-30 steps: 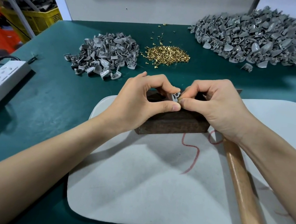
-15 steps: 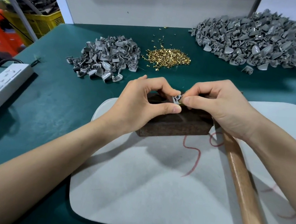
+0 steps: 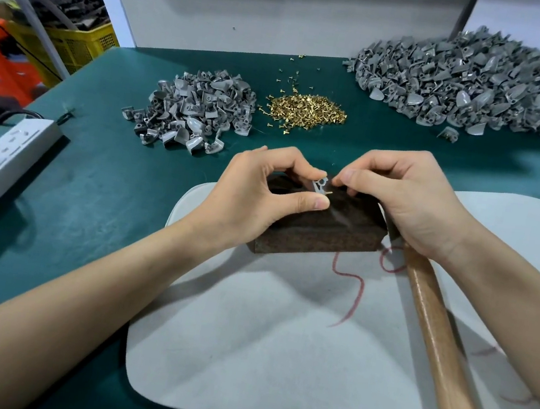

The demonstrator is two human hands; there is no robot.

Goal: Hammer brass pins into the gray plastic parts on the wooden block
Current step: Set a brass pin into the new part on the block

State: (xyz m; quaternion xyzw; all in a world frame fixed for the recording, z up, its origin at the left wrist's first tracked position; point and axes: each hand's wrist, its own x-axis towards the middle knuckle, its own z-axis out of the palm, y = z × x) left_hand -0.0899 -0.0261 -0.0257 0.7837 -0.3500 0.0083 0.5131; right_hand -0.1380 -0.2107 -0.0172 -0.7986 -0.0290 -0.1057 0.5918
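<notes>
One gray part [image 3: 319, 186] — pinched, hammer [image 3: 433, 339] head hidden

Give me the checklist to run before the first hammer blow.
1. Stable block on pad: ok.
2. Steady part: ok, the left hand pinches it over the block.
3. Started pin: ok, it juts from the part's right side.
4. Gripped hammer: not ok, it lies on the pad under the right hand.
5. Clear fingers: not ok, the right hand's tips sit beside the pin.
</notes>
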